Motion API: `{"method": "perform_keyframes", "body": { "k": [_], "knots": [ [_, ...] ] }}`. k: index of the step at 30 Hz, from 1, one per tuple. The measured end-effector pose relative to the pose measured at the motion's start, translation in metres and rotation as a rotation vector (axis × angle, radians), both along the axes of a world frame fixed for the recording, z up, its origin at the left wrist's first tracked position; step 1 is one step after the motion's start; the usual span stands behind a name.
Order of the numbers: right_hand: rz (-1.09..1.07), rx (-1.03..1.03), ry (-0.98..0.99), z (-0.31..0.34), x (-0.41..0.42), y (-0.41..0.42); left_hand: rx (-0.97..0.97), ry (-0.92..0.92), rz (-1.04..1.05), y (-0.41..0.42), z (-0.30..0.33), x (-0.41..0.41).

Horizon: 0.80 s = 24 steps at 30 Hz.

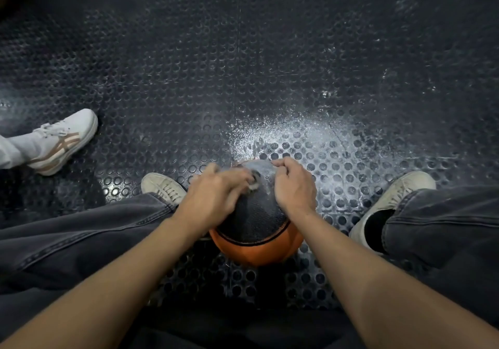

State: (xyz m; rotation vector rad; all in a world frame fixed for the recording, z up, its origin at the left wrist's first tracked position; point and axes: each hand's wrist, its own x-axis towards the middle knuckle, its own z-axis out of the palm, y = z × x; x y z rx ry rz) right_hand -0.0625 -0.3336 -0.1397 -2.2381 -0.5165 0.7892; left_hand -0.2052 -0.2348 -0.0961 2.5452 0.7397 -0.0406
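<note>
basketball (256, 251) 1 | hands (213, 200) (294, 186) 2 | beige shoes (164, 186) (399, 195) 2 | white shoe (67, 138) 1

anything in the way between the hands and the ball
Nothing blocks them. The right hand holds the basketball directly; the blurred left hand seems to grip a small pale wad against its top, so only that wad lies under it.
</note>
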Motion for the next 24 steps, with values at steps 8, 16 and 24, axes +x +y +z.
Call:
{"method": "perform_keyframes", "body": {
  "k": [8, 16, 24],
  "knots": [
    [-0.009, -0.033, -0.02, 0.001, 0.002, 0.0, -0.043, -0.045, -0.059, -0.031, 0.014, -0.007],
    [-0.037, -0.048, -0.005, -0.002, 0.0, 0.002, -0.09, -0.012, 0.025, -0.027, 0.008, 0.0],
    [-0.021, -0.005, 0.007, -0.005, -0.002, 0.002, -0.181, 0.148, 0.336, 0.031, 0.026, -0.001]
  ]
}}
